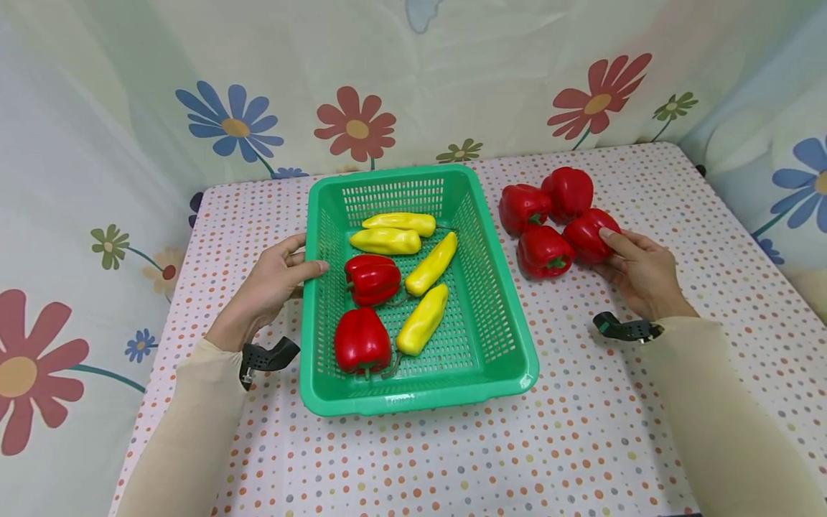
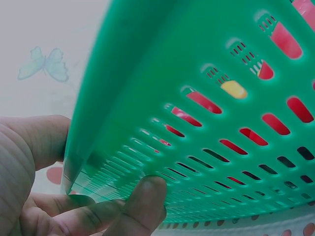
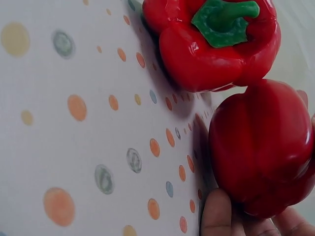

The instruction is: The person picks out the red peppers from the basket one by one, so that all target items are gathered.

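My left hand (image 1: 273, 278) holds the left rim of a green plastic basket (image 1: 510, 337), thumb over the edge and fingers against the slotted outer wall, as the left wrist view shows. In the basket lie two red bell peppers (image 1: 362, 340) and several long yellow peppers (image 1: 423, 320). To the right, my right hand (image 1: 646, 278) grips another red bell pepper (image 1: 586, 235), its thumb on top and other fingers around the near side. This bell pepper (image 3: 263, 147) sits close beside a second one with a green stem (image 3: 224, 29) in the right wrist view.
Three more red bell peppers (image 1: 545, 251) cluster on the dotted tablecloth (image 1: 426, 459), between the basket and my right hand. A flower-patterned curtain (image 1: 504, 79) hangs behind the table and at both sides. Each wrist wears a black camera mount (image 1: 625, 328).
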Demonstrator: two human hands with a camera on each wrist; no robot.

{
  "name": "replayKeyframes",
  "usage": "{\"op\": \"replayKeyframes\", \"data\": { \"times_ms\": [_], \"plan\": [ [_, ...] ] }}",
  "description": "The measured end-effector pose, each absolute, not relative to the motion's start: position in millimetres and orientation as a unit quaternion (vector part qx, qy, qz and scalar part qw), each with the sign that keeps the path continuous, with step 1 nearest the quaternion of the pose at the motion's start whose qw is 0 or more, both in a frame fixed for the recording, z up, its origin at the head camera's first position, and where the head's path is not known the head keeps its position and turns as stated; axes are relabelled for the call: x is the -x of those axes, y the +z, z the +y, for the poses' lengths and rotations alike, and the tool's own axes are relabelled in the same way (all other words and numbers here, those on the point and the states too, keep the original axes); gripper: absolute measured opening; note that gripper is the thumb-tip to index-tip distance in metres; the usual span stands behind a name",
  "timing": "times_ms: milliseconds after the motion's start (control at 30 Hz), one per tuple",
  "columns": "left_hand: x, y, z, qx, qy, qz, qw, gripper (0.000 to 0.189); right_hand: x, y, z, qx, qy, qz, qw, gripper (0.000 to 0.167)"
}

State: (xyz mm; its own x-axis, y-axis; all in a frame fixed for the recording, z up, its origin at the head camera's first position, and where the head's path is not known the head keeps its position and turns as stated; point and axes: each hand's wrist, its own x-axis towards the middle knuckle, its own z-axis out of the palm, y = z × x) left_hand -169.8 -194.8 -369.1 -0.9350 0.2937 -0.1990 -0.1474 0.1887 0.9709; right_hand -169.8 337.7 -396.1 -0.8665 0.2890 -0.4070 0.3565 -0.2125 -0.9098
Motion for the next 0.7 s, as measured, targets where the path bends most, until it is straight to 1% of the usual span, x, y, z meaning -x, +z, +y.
{"op": "replayKeyframes", "data": {
  "times_ms": [533, 700],
  "plan": [
    [169.5, -367.8, -194.5, -0.047, 0.629, 0.757, 0.172, 0.067, 172.8, -392.9, 333.1, -0.293, -0.722, 0.626, 0.023, 0.107],
    [169.3, -368.0, -194.6, -0.047, 0.629, 0.757, 0.171, 0.067, 172.0, -392.9, 332.7, -0.298, -0.713, 0.634, 0.026, 0.106]
  ]
}}
